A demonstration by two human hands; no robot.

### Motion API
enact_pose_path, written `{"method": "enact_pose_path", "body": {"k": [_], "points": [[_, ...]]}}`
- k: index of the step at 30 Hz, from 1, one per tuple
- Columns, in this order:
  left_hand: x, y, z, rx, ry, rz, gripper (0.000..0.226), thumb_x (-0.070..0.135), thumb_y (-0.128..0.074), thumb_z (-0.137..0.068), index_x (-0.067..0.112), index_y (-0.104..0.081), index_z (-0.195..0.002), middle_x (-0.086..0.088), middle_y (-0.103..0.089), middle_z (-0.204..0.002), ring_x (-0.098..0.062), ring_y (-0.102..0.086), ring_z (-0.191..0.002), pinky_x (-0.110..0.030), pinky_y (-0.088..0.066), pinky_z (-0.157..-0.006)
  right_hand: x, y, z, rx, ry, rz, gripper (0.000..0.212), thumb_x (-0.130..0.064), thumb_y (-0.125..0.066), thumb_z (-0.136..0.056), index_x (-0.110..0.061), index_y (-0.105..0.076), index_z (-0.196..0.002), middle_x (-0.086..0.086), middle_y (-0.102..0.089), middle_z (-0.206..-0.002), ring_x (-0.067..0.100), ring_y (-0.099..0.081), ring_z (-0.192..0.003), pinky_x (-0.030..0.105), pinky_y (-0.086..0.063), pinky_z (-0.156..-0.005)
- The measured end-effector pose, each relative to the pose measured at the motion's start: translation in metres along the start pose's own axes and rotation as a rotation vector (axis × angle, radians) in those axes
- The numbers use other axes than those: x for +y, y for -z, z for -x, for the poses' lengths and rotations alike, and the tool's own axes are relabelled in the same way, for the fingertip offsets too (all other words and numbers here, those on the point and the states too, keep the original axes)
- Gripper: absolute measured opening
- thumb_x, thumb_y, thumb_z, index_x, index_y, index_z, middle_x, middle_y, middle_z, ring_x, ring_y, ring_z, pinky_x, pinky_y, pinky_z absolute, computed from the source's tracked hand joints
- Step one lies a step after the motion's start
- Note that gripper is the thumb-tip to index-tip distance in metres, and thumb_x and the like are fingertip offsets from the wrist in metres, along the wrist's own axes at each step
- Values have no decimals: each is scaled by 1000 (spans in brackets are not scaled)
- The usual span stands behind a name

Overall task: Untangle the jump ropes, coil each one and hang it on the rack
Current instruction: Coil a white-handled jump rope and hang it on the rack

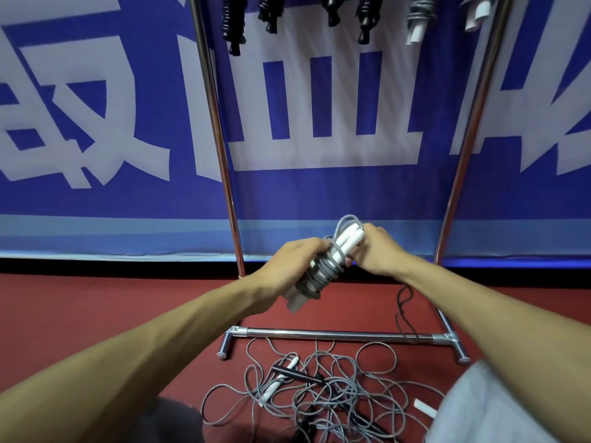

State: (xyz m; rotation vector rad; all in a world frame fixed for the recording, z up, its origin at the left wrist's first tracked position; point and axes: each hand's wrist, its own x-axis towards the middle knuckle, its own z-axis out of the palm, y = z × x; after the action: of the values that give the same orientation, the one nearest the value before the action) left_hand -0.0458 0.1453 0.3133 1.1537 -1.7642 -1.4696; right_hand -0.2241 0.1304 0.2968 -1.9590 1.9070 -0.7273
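Note:
A grey jump rope with white handles is wound into a tight coil and held in front of me above the floor. My left hand grips the coil's lower part, with the handle ends sticking out below it. My right hand grips the upper end, where a grey loop pokes out. On the red floor below lies a tangle of grey ropes mixed with a black rope and black handle. The chrome rack stands ahead; black coiled ropes and grey coiled ropes hang at its top.
The rack's base bar lies on the floor just beyond the tangle, with a thin black cord trailing over it. A blue banner with large white characters covers the wall behind. My knees show at the bottom edge.

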Motion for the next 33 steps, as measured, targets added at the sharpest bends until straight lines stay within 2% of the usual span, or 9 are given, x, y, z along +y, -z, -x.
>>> {"method": "enact_pose_path", "body": {"k": [2, 6, 10, 14, 18, 21, 26, 31, 33], "points": [[2, 3, -2, 67, 16, 93, 34, 33, -44, -100, 12, -70, -90, -9, -66, -72, -21, -58, -55, -30, -52, -53, -1, -2, 2, -29, 21, -6, 38, -20, -50, -97, -25, -56, -60, -9, -61, -53, -1, -49, -44, 17, -37, -50], [2, 12, -5, 202, 88, 203, 40, 33, -43, -102, 9, -66, -80, -9, -61, -59, -18, -54, -45, -24, -49, -43, -7, 0, 5, -95, 43, -41, 37, -30, -39, -102, -24, -59, -72, 1, -68, -63, 1, -47, -46, 18, -38, -53], [-2, 28, -10, 267, 172, 266, 43, 38, -42, -103, 5, -63, -85, -7, -59, -55, -18, -54, -47, -28, -53, -50, -22, 0, 12, -150, 50, -43, 49, -51, -29, -102, -26, -66, -84, 0, -64, -61, 8, -52, -59, 27, -42, -66], [-3, 36, -11, 194, 204, 275, 55, 51, -39, -100, 6, -67, -88, -8, -62, -66, -19, -57, -57, -29, -56, -57, -36, -2, 15, -80, 78, 37, 50, -60, -36, -96, -27, -65, -72, -6, -48, -50, 10, -48, -57, 34, -44, -67], [-1, 36, -9, 163, 210, 275, 52, 60, -51, -91, 11, -66, -84, -3, -61, -64, -17, -55, -57, -28, -53, -55, -38, -4, 21, -61, 184, 261, 43, -54, -42, -96, -20, -60, -76, -3, -50, -60, 21, -48, -68, 32, -33, -56], [-2, 37, -10, 196, 222, 234, 34, 44, -64, -89, 10, -66, -86, -4, -58, -68, -17, -54, -58, -25, -51, -51, -38, 0, 24, -112, 237, 283, 30, -47, -49, -95, -22, -56, -81, -4, -50, -64, 21, -48, -68, 31, -31, -53], [-7, 37, -12, 230, 206, 230, 18, 22, -57, -94, 8, -62, -85, -8, -56, -67, -18, -51, -56, -21, -47, -45, -41, 14, 28, -167, 354, 393, 8, -28, -48, -96, -29, -48, -88, -7, -51, -72, 20, -49, -73, 32, -36, -63], [-16, 43, -18, 242, 28, -25, 14, 16, -58, -96, 12, -55, -109, -5, -60, -71, -14, -49, -52, -23, -43, -47, -41, 19, 29, -186, 436, 450, 19, -4, -45, -84, -22, -43, -77, -8, -57, -80, 21, -54, -75, 41, -48, -67], [-22, 48, -19, 189, -59, -357, 17, 24, -60, -96, 14, -57, -109, 0, -62, -71, -13, -51, -53, -26, -44, -53, -41, 20, 30, -186, 476, 466, 24, 0, -46, -82, -24, -48, -80, -10, -59, -86, 20, -58, -82, 40, -49, -70]]}}
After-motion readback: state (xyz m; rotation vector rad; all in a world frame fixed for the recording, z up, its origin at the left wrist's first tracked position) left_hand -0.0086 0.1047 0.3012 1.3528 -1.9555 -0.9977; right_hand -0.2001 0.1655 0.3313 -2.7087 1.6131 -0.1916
